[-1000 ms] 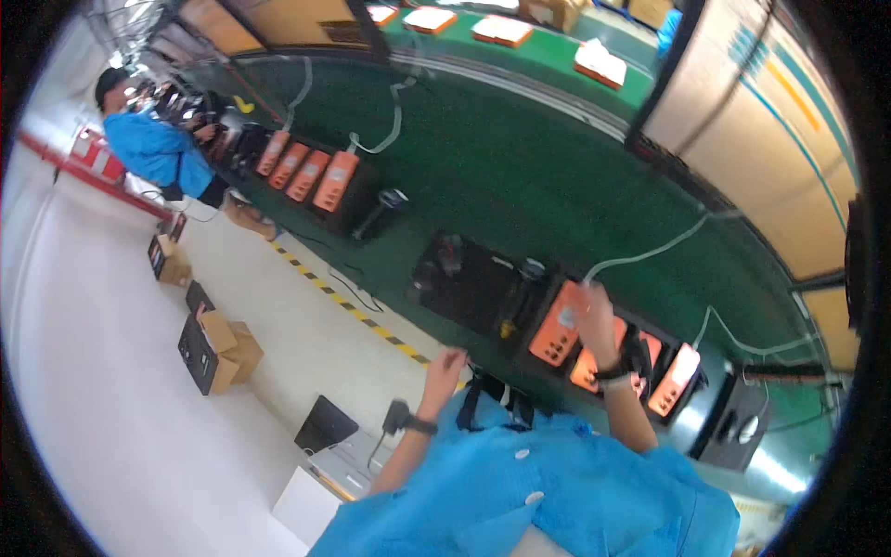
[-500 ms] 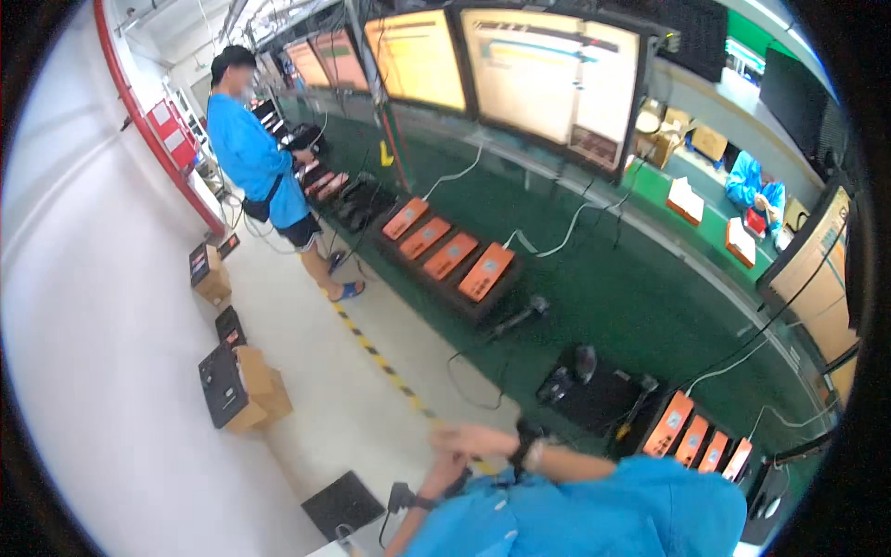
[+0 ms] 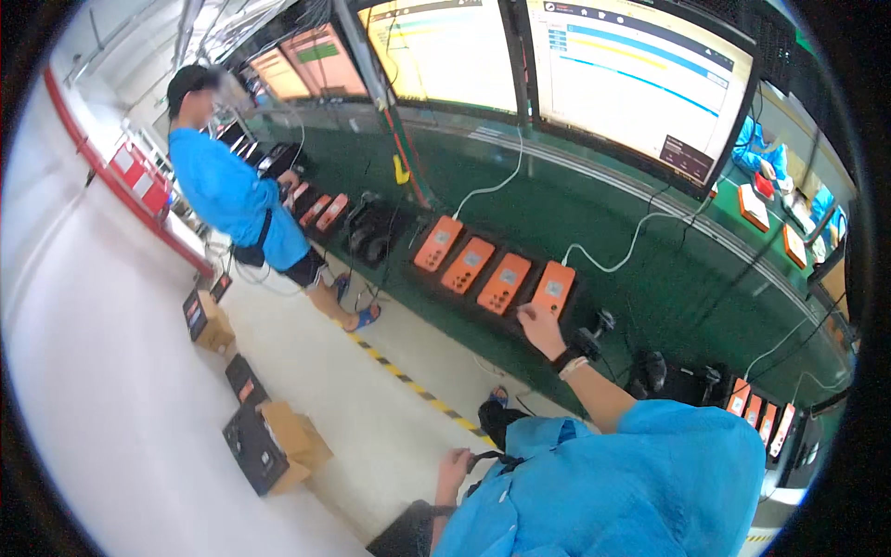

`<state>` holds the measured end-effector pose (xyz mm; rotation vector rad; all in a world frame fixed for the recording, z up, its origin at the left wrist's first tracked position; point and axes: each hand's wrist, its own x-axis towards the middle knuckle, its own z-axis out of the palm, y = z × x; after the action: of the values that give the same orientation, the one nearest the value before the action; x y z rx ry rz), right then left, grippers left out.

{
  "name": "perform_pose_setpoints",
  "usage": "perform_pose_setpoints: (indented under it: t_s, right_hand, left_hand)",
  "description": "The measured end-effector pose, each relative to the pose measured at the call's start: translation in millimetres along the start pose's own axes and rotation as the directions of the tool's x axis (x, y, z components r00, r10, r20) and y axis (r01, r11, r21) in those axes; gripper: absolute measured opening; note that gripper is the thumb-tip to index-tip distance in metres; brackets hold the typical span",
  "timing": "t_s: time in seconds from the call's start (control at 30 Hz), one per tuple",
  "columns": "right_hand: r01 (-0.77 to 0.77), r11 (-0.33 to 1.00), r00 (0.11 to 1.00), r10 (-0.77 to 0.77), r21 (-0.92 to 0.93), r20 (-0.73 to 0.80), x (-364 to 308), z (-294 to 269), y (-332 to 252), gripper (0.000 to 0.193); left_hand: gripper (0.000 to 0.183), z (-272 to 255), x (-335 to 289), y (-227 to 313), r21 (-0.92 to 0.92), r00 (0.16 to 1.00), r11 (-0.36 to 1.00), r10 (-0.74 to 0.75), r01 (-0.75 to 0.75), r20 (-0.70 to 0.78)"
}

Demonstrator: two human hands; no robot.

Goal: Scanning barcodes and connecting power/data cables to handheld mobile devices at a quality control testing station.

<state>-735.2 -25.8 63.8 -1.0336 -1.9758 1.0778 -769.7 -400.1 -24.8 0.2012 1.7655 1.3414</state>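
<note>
My right hand (image 3: 541,331) reaches over the bench to the near end of an orange phone (image 3: 555,288), the rightmost of a row. Its fingers are slightly bent and apart; whether they touch the phone I cannot make out. Beside it in the row lie more orange phones (image 3: 504,282), each with round lenses and a pale label, on a dark stand. A white cable (image 3: 608,265) runs to the rightmost one. Low in front of my body, my left hand (image 3: 453,471) is held next to a black strap (image 3: 484,457); its fingers are too small and blurred to read.
Large lit monitors (image 3: 640,84) stand along the back of the green bench (image 3: 399,139). A co-worker (image 3: 227,186) in blue works farther left. Open cartons (image 3: 292,441) with black boxes line the wall. A small black stand (image 3: 596,334) and another phone row (image 3: 766,413) are at right.
My hands have parted: the right one moved up and forward to the phone row, the left stayed low by my body. The view has turned and come closer to the phones.
</note>
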Motion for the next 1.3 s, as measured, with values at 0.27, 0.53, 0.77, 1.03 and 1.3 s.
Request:
perform_pose_setpoints:
  t_s: [0.27,0.53,0.77,1.03,1.3]
  right_hand:
    - [-0.201,0.945,0.977,0.173,-0.259,-0.126,38,-30,65,0.024]
    - [-0.359,0.929,0.916,0.369,0.093,-0.156,26,-42,39,0.025]
    - [-0.469,0.879,0.808,0.466,0.083,-0.362,12,-37,22,0.021]
    - [-0.472,0.827,0.701,0.142,-0.305,-0.699,64,-31,33,0.044]
    - [-0.723,0.672,0.562,0.434,-0.163,-0.704,42,8,31,0.052]
  left_hand:
    - [0.026,-31,163,106,0.428,0.947,0.845,0.288,-0.320,0.141]
    - [0.019,49,268,261,0.315,0.910,0.876,0.267,-0.366,0.316]
    - [0.030,129,329,337,0.459,0.489,0.181,0.431,-0.870,0.758]
    - [0.064,175,399,332,0.384,0.231,-0.228,0.499,-0.895,0.835]
    - [0.056,175,395,331,0.372,0.227,-0.173,0.543,-0.912,0.809]
